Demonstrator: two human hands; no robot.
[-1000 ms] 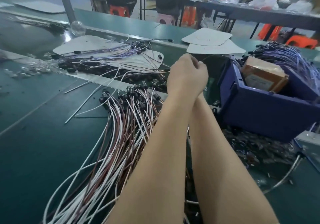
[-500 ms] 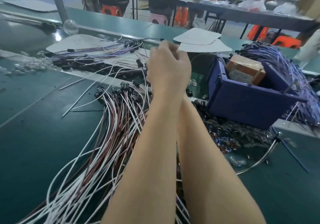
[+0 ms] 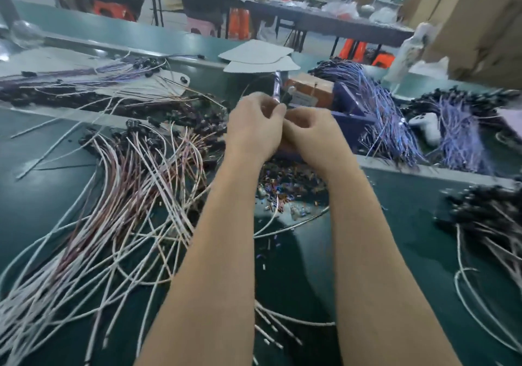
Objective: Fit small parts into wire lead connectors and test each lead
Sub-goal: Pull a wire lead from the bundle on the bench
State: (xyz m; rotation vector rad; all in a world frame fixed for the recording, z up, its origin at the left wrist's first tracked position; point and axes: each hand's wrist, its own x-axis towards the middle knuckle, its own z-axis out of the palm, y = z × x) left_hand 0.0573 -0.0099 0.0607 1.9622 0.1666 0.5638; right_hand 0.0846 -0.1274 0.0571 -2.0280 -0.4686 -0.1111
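My left hand point(image 3: 254, 128) and my right hand point(image 3: 313, 136) meet above the green bench, fingertips together. The left hand pinches a wire lead point(image 3: 277, 90) just below its black connector point(image 3: 285, 97), which sticks up between the hands. My right hand's fingers curl in against the same spot; what they hold is hidden and blurred. A pile of small parts point(image 3: 291, 187) lies under my wrists. Several white and brown wire leads point(image 3: 135, 185) fan out to the left.
A blue bin point(image 3: 348, 111) with a cardboard box point(image 3: 310, 88) in it stands right behind my hands. Purple lead bundles point(image 3: 381, 111) hang over its right side. More black-ended leads point(image 3: 491, 213) lie at right. People work at far tables.
My hands were stacked, the left covering the right; now they are side by side. They have shifted right, in front of the blue bin, with a lead's connector raised between them.
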